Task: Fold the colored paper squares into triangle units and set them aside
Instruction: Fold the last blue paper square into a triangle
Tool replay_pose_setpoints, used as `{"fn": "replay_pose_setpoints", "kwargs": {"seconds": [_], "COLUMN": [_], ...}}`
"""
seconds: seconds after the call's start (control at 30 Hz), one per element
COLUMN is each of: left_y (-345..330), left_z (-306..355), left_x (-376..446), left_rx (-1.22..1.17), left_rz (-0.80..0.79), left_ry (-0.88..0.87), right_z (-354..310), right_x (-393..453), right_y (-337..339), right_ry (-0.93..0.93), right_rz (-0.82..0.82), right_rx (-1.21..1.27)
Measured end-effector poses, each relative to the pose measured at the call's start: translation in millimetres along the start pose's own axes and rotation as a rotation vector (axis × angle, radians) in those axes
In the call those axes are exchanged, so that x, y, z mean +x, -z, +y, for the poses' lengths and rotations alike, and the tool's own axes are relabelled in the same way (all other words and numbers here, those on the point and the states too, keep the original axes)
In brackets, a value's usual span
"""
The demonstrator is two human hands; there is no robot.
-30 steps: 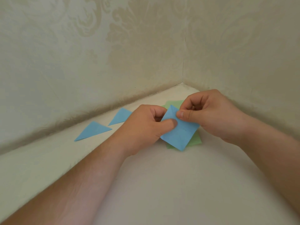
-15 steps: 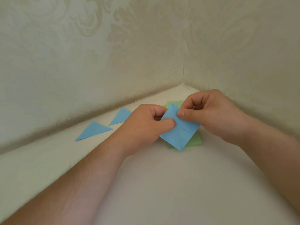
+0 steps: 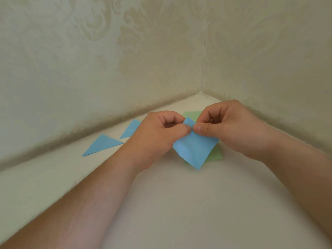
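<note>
Blue paper (image 3: pixel 195 150), creased and held up off the white bench (image 3: pixel 179 203), sits between both hands near the far corner where two patterned walls (image 3: pixel 89 69) meet. It hangs like a diamond, one corner pointing up between the thumbs and the opposite corner pointing down toward the viewer, so its long axis runs from the far top to the near bottom, tilted a little to the right. Fold lines cross its face.

The left hand (image 3: pixel 158 135) pinches the upper corner of the blue paper from the left, thumb against curled fingers. The right hand (image 3: pixel 231 130) pinches the same corner from the right, its thumb lying flat along the top edge, the fingers curled behind. The two thumb tips nearly touch.

Under the blue paper, flat on the bench, lies green paper (image 3: pixel 214 154); its far corner shows behind the hands and its near right edge shows below the right hand, the rest hidden by the blue paper and the hands.

To the left, two folded blue triangles lie flat near the left wall. The nearer triangle (image 3: pixel 101 144) has its long point toward the lower left. The farther triangle (image 3: pixel 130 130) lies just beside it, partly hidden by the left hand.
</note>
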State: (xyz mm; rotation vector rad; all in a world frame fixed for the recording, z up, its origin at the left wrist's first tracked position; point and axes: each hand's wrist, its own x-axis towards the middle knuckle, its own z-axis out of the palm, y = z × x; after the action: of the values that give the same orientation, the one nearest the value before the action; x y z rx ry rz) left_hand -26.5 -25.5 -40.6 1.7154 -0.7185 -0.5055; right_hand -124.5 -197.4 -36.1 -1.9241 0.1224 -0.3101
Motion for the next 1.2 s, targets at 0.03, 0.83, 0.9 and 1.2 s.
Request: {"fn": "replay_pose_setpoints", "kwargs": {"seconds": [0.03,0.83,0.9,1.2], "left_y": [-0.7,5.2,7.0,11.4], "left_z": [0.6,-1.2,-1.6,-5.2], "left_x": [-0.2,2.3,5.5,14.1], "left_rx": [-0.021,-0.117,-0.192,-0.375], "left_rz": [-0.003,-0.064,0.038,0.201], "left_ry": [0.001,-0.011,0.006,0.075], "right_z": [-0.4,-1.2,0.7,3.6], "right_x": [-0.3,-2.2,1.8,1.5], "right_y": [0.4,-1.8,-0.8,5.5], "right_ry": [0.001,-0.049,-0.007,0.138], "right_rz": [-0.005,-0.06,0.065,0.084], "right_rx": [0.001,-0.021,-0.021,-0.112]}}
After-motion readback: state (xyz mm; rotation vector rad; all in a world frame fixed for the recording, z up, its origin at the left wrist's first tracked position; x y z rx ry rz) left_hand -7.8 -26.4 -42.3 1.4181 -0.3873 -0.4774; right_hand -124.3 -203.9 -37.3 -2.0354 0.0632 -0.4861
